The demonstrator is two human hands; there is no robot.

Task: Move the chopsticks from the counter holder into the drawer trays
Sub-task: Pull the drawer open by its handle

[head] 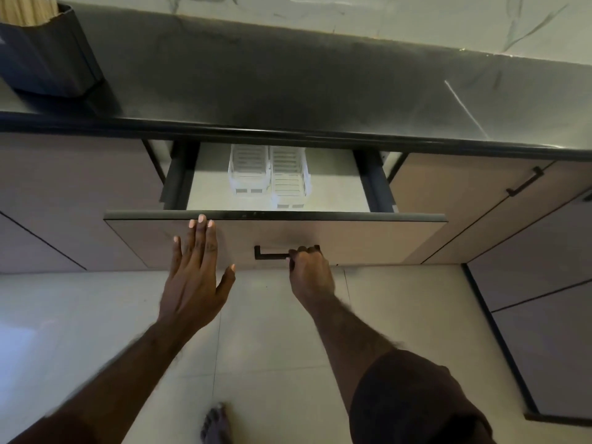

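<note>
While the drawer (275,233) stood part-open under the dark counter (288,81), my right hand (310,267) had its fingers curled round the black bar handle (272,253) on the drawer front. Left hand (195,267) was flat, fingers straight and spread, tips up by the front's top edge, gripping nothing.

Inside: two white slotted trays (269,171) side by side, touching, mid-drawer on a pale liner, w/ dark drawer sides left & right. Couldn't see anything lying in them.

Chopsticks (27,8) were in the dark holder (51,52), far-left back of the counter, pale bundle sticking out the top, well apart from the drawer.

Surface: counter top was dark, matte, w/ a light streak on the right; rounded black front edge. Wall behind was white marble-look w/ grey veins. Cabinet fronts (64,193) were beige/mauve w/ black seams; another black handle (525,182) on the right-hand cabinet. Floor (96,315) was pale glossy tile. My bare foot (215,424) showed at bottom, dark shorts bottom right.
</note>
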